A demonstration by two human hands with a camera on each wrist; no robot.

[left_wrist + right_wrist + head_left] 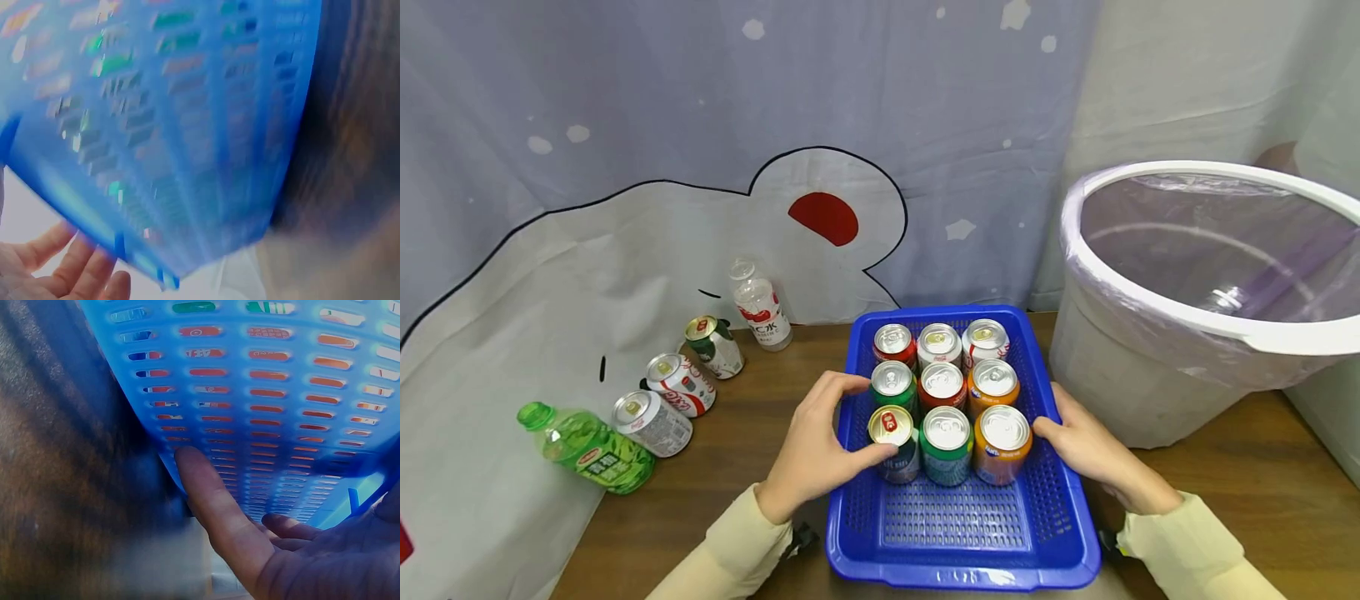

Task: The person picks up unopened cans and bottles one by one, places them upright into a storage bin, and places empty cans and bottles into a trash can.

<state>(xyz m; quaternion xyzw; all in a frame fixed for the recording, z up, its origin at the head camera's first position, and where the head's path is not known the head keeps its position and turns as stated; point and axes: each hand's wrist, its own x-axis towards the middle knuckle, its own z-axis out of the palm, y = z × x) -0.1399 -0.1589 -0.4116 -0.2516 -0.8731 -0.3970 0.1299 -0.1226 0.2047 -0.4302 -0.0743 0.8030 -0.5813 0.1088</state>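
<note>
Blue basket (962, 575): on the table (741, 433), near side of the scene, its near rim closest to the camera and its near strip of perforated floor bare
Cans inside: nine, standing upright in three rows of three; far row red and white, middle row with a dark red can (943, 383) and an orange can, near row with a green can (947, 454) and an orange one
Left hand (820, 446): reaching over the left rim, thumb and index spread wide, fingers loosely bent; thumb tip at the edge of the gold-topped can (891, 423), near left corner of the group, index tip beside the green-sided can (892, 379) behind it; nothing seems gripped
Right hand (1086, 442): curled round the right rim, thumb over the top, other fingers outside, one digit against the slotted wall in the right wrist view
Forearms: cream sleeves (1195, 542), angled inward from the near left and near right
Left side of table: green bottle (598, 450), three cans in a slanting line (681, 385), then a clear bottle (763, 308) farthest off
Right side: white bin (1097, 367) with a clear liner, just beside the basket
Far side: printed curtain (625, 100)
</note>
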